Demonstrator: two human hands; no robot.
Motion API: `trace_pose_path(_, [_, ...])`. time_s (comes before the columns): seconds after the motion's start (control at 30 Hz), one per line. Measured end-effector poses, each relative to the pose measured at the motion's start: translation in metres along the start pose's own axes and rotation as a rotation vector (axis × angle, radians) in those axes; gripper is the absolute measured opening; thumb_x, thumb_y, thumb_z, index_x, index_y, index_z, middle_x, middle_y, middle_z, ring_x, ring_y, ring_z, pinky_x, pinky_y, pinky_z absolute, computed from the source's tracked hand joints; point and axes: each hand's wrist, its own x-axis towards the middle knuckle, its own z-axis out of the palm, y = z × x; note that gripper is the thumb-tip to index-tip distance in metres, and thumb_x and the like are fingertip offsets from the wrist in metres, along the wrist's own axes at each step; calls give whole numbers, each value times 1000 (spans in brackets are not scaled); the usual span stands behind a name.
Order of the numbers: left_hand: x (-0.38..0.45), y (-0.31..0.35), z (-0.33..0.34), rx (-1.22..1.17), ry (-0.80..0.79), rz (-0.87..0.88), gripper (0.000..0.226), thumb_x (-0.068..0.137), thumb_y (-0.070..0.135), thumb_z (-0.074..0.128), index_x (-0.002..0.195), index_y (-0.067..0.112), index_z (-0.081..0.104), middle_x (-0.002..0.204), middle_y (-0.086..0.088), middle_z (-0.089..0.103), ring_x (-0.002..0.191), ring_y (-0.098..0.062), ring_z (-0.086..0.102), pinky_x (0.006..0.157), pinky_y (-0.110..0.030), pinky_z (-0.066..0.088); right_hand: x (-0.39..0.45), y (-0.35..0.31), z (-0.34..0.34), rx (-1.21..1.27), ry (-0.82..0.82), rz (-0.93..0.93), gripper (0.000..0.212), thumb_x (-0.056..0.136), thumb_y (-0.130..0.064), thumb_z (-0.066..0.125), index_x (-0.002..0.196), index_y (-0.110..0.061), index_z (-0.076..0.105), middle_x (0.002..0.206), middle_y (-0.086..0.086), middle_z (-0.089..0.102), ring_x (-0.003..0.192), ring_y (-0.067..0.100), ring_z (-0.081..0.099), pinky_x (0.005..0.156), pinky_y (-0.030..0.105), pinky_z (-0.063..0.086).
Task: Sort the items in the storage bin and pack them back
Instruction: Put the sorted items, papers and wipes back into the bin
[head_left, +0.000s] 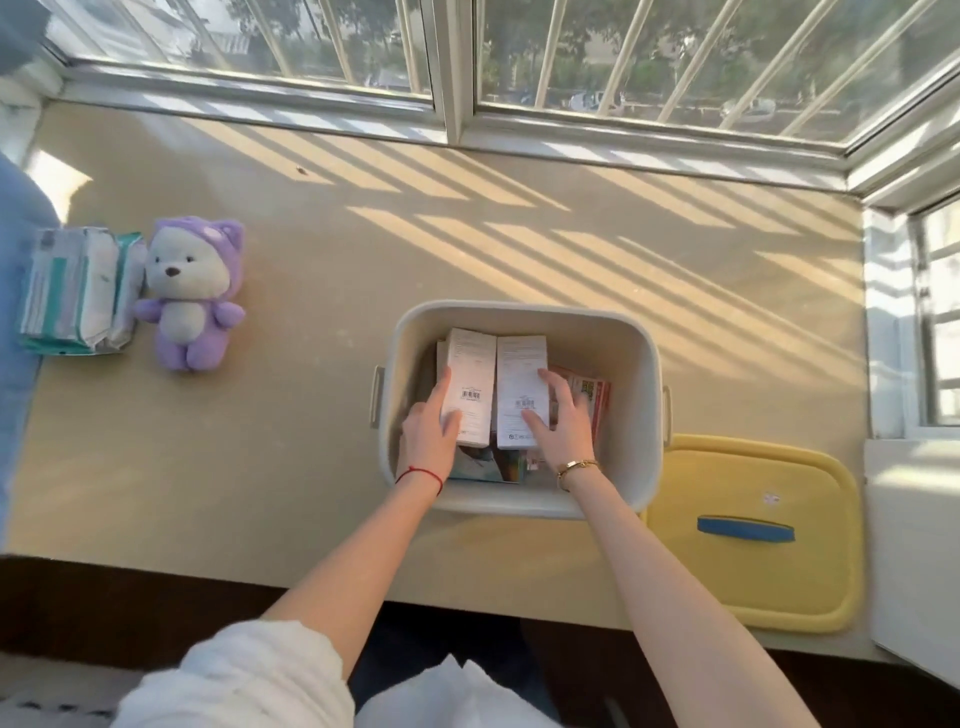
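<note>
Two hands down inside the storage bin (522, 322), each on its own white box. Left hand (428, 434) gripping the left white box (470, 384), fingers up its left edge and thumb curled over the front near the barcode. Right hand (563, 421) spread over the right white box (521, 389), fingers fairly straight and splayed, thumb on the box's lower front; can't really tell if that counts as gripping or just pressing. Boxes side by side, touching or close to it, lying on top of other packs in the bin, with a red-and-yellow packet (589, 395) peeking out just right of the right hand. Red string on the left wrist, gold bracelet on the right.

Across the beige tabletop (311, 415), left to right: wipe packs (78, 291) at the far left, purple plush bear (189, 293) right beside them, bin around the middle, yellow lid (753, 571) with a blue handle lying flat just right of the bin. Barred windows along the back, sun stripes across the surface.
</note>
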Motion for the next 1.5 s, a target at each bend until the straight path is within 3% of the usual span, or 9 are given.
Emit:
trace_pose_path(0.13, [6,-5,1,228,-15,29,60,100,30,43,152,36,14,105,-13,55,92,-27,55,77,-35,45,9,-5,9,-142,-50,-30,60,95,-26,56,144,-45,26,144,17,30,98,26,55,90,39,47])
trace_pose_path(0.2, [8,-4,0,286,-18,15,60,100,29,43,153,34,14,108,-15,53,92,-30,56,77,-39,49,9,-7,15,-271,-40,-31,60,97,-30,53,145,-46,21,143,16,29,98,27,54,81,38,48])
trace_pose_path(0.27, [8,-1,-1,294,-24,7,61,100,27,44,153,32,14,110,-15,51,93,-30,57,78,-42,51,9,-6,17,-405,2,-56,60,97,-33,52,147,-43,21,138,15,35,119,32,41,91,40,44])
trace_pose_path(0.33, [8,2,-5,296,-34,16,62,99,25,46,153,31,15,113,-14,51,93,-28,57,79,-42,52,9,-5,14,-424,-2,-72,59,96,-34,53,148,-40,23,134,15,37,125,32,33,97,40,40])
trace_pose_path(0.57, [-9,20,-40,264,27,181,44,98,24,51,141,18,44,125,-8,53,109,-25,54,88,-38,49,-10,-16,-23,-370,88,-205,52,91,-28,62,139,-22,45,122,11,47,111,27,43,97,40,43])
trace_pose_path(0.8, [-74,17,-105,209,227,528,33,90,26,51,118,12,65,112,-4,63,94,-21,64,71,-40,57,-77,-38,-65,-475,284,-441,39,87,-22,67,124,-13,60,112,7,61,109,28,52,95,38,45])
trace_pose_path(0.87, [-98,9,-125,200,260,562,36,91,31,47,119,16,64,114,0,61,98,-19,63,76,-39,56,-97,-41,-74,-496,290,-482,39,87,-22,67,125,-13,60,112,7,62,109,28,52,96,38,45])
trace_pose_path(1.23, [-210,-48,-185,227,473,512,39,89,35,46,119,17,64,111,2,63,102,-18,61,88,-34,49,-193,-67,-77,-459,312,-553,39,87,-20,65,124,-12,59,112,7,63,109,27,52,96,38,44])
trace_pose_path(1.5, [-257,-118,-228,170,580,372,32,88,14,66,120,15,64,111,-1,65,104,-21,60,91,-36,49,-226,-97,-31,-479,213,-610,40,88,-17,67,127,-13,57,118,8,61,114,29,49,99,42,43])
